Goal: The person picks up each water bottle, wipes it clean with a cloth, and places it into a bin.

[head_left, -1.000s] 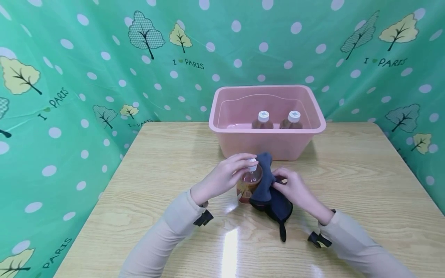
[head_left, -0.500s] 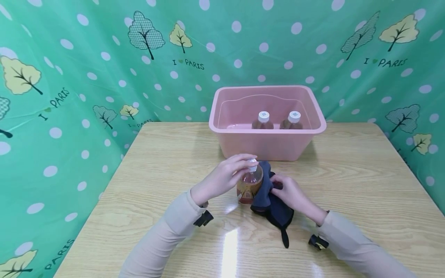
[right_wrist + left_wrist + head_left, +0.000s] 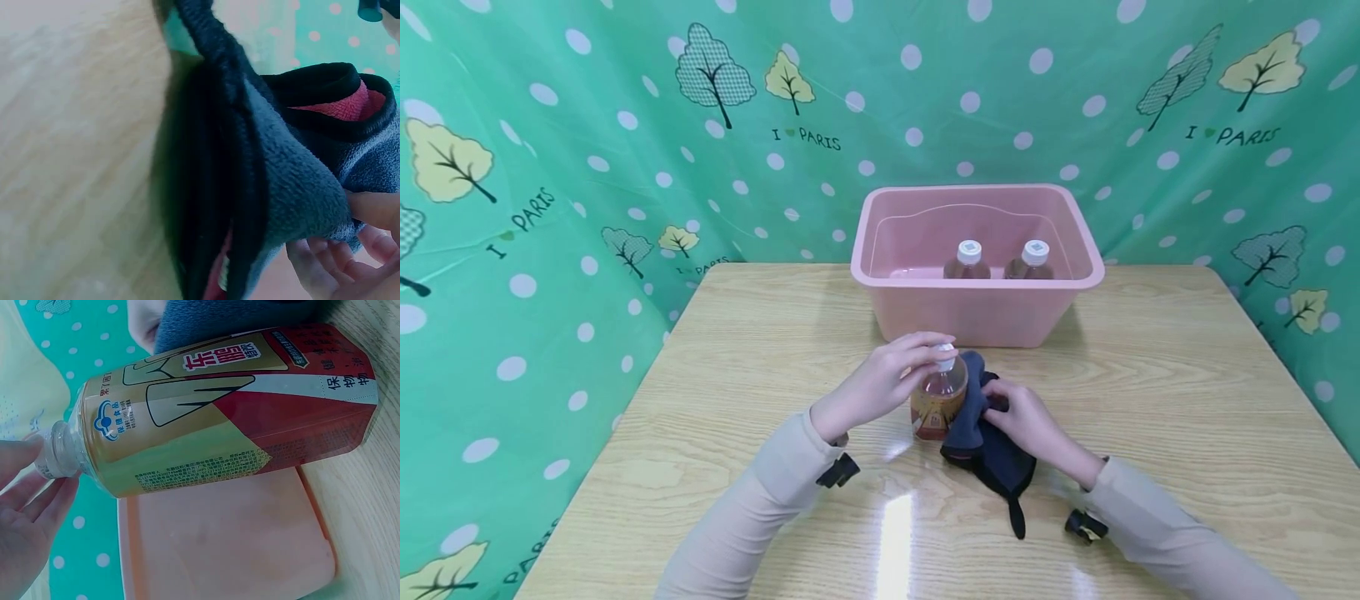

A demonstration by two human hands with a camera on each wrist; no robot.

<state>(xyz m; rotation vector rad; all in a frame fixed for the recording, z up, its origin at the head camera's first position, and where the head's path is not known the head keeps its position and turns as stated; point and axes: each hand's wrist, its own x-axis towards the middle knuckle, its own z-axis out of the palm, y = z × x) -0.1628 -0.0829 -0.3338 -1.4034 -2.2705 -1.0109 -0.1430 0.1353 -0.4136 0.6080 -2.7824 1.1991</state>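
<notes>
A drink bottle (image 3: pixel 934 414) with a red and gold label stands upright on the table. My left hand (image 3: pixel 889 379) holds it by its white cap from above; in the left wrist view the fingers (image 3: pixel 53 503) and thumb are round the cap. Against the bottle's right side lies a dark blue cleaning cloth (image 3: pixel 1004 457) with black edging and a hanging loop. My right hand (image 3: pixel 1028 421) pinches a bunched part of it. Pink lining shows inside the folded cloth (image 3: pixel 300 178) in the right wrist view, where part of the right hand (image 3: pixel 344 265) is cut off.
Just behind the bottle is a pink plastic bin (image 3: pixel 947 312). Two white-capped bottles, one left (image 3: pixel 967 265) and one right (image 3: pixel 1030 265), stand inside it. A green printed curtain (image 3: pixel 820 208) hangs behind and beside the wooden table (image 3: pixel 760 350).
The cloth has slid down the bottle's right side, nearer to me, with its top end lower. My right hand shifted slightly left and down with it. The left hand and bottle stayed put.
</notes>
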